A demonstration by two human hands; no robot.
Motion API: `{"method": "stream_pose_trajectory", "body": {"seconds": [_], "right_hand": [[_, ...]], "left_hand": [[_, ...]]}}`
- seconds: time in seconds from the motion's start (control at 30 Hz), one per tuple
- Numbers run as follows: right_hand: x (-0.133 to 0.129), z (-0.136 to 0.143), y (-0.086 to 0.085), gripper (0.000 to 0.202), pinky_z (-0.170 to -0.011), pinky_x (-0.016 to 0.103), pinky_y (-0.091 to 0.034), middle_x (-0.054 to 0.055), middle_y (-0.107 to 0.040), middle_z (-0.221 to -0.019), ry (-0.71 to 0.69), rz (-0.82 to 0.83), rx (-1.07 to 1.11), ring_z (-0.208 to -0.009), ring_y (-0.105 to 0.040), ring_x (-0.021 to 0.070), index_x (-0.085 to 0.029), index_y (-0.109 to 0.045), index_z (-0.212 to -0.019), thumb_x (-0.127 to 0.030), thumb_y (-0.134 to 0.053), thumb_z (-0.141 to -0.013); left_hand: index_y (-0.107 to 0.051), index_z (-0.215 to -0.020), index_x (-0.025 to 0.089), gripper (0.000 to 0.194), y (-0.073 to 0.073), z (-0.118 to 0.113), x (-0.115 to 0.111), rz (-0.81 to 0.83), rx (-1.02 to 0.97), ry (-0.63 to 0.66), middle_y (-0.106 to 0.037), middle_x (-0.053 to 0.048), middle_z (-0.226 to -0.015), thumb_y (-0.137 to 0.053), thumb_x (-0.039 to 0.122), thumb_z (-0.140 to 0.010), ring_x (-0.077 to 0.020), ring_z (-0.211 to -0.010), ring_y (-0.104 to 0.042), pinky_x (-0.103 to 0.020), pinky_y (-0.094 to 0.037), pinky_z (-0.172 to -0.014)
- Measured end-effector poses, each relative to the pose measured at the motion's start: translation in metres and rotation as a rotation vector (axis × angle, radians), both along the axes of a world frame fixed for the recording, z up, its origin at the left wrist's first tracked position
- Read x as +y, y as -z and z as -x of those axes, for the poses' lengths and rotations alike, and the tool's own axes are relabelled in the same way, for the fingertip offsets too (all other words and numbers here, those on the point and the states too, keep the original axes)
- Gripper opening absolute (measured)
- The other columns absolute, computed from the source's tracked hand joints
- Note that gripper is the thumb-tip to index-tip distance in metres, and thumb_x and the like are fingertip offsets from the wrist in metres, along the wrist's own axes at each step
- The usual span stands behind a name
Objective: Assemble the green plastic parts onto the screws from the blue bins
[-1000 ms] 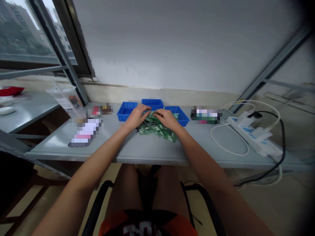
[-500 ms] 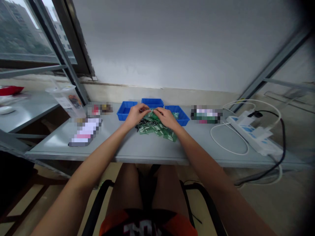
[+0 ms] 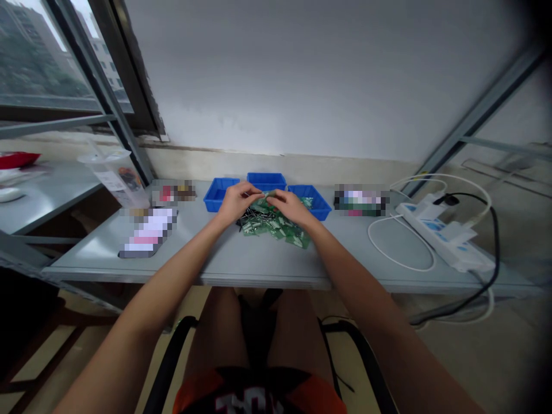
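Note:
My left hand (image 3: 236, 201) is closed in a pinch, its thumb and fingertips on the left edge of a small green plastic bag (image 3: 266, 195). The fingers of my right hand (image 3: 288, 205) grip that bag from the other side, so both hands meet over the middle of the desk. Under them lies a heap of similar green bags (image 3: 276, 227). Mixed in on the heap's left are thin dark pieces with pale shafts (image 3: 252, 220), too small to name. What the held bag contains cannot be made out.
Around the heap stand three blue bins: left (image 3: 212, 201), back (image 3: 266, 177) and right (image 3: 321, 208). A blurred-out phone-like slab (image 3: 149, 233) and a plastic cup (image 3: 118, 178) are at left. A power strip (image 3: 444, 236) with a looping white cable (image 3: 375, 253) occupies the right side.
Both hands stay over the heap. The fingers of my right hand have shifted slightly on the bag, and the view has moved a touch.

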State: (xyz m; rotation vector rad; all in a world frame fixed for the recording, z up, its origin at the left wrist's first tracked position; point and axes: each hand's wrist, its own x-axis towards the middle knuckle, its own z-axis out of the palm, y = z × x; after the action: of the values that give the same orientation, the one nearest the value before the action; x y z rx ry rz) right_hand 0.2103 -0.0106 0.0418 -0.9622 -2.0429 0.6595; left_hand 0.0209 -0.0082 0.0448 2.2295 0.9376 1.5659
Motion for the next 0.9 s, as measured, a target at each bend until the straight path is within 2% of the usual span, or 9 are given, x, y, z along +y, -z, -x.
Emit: {"method": "stream_pose_trajectory", "body": {"seconds": [0.23,0.4,0.63,0.9], "right_hand": [[0.001,0.0,0.003,0.016,-0.062,0.026,-0.043,0.0,-0.058,-0.072,-0.008,0.032,0.018,-0.067,-0.054,0.0121,-0.019,-0.058,-0.079,-0.032,-0.05,-0.083],[-0.004,0.001,0.001,0.018,-0.058,0.025,-0.043,0.0,-0.059,-0.071,-0.069,0.1,0.016,-0.066,-0.059,0.0131,-0.02,-0.058,-0.083,-0.036,-0.051,-0.084],[-0.01,0.003,-0.006,0.021,-0.058,0.025,-0.042,0.0,-0.061,-0.076,-0.016,0.006,0.114,-0.058,-0.057,0.0106,-0.018,-0.059,-0.084,-0.038,-0.055,-0.081],[-0.012,0.005,-0.009,0.021,-0.058,0.025,-0.04,-0.003,-0.057,-0.058,0.082,-0.092,0.119,-0.056,-0.053,0.0113,-0.019,-0.058,-0.073,-0.038,-0.054,-0.082]], "left_hand": [[-0.071,-0.078,0.02,0.011,-0.005,0.001,-0.006,-0.009,0.079,0.032,-0.067,-0.003,-0.078,-0.063,0.027,-0.078,-0.0143,-0.074,-0.059,-0.028,-0.046,-0.069],[-0.071,-0.083,0.02,0.014,-0.007,0.002,-0.007,0.018,0.11,0.051,-0.067,-0.004,-0.082,-0.06,0.028,-0.08,-0.0151,-0.079,-0.059,-0.029,-0.046,-0.074],[-0.071,-0.087,0.019,0.019,-0.01,0.005,-0.005,0.078,0.045,0.073,-0.068,-0.004,-0.085,-0.06,0.031,-0.08,-0.0151,-0.079,-0.06,-0.028,-0.046,-0.072],[-0.07,-0.076,0.017,0.017,-0.01,0.002,-0.003,0.167,-0.1,-0.007,-0.068,-0.004,-0.076,-0.065,0.034,-0.074,-0.014,-0.07,-0.059,-0.029,-0.047,-0.068]]}}
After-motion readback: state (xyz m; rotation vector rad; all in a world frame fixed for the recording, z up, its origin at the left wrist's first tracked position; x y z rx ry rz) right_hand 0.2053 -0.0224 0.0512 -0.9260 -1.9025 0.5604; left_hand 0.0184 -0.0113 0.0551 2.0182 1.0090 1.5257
